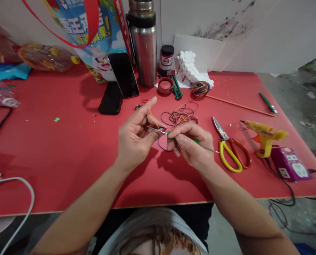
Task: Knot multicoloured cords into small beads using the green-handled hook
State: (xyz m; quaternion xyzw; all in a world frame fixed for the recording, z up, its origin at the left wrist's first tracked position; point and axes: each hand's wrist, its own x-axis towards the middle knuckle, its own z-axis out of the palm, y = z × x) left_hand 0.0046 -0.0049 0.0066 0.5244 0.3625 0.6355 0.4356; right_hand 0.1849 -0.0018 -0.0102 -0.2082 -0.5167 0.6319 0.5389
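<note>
My right hand (191, 141) is closed round the green handle of a crochet hook (195, 141), whose thin metal tip points left. My left hand (136, 136) pinches thin multicoloured yarn by the hook's tip, and an orange strand (152, 116) runs over its raised index finger. Dark yarn sits at the pinch, mostly hidden by the fingers. Just beyond both hands lies a loose tangle of orange and purple yarn (183, 115). A wound ball of the same yarn (201, 89) rests farther back.
Right of my hands lie scissors (231, 148), a yellow glue gun (265, 136) and a purple box (291, 164) with cords. Behind stand a steel flask (144, 49), a propped phone (124, 75), a dark jar (166, 61) and a green cutter (176, 88). An orange stick (240, 105) lies back right.
</note>
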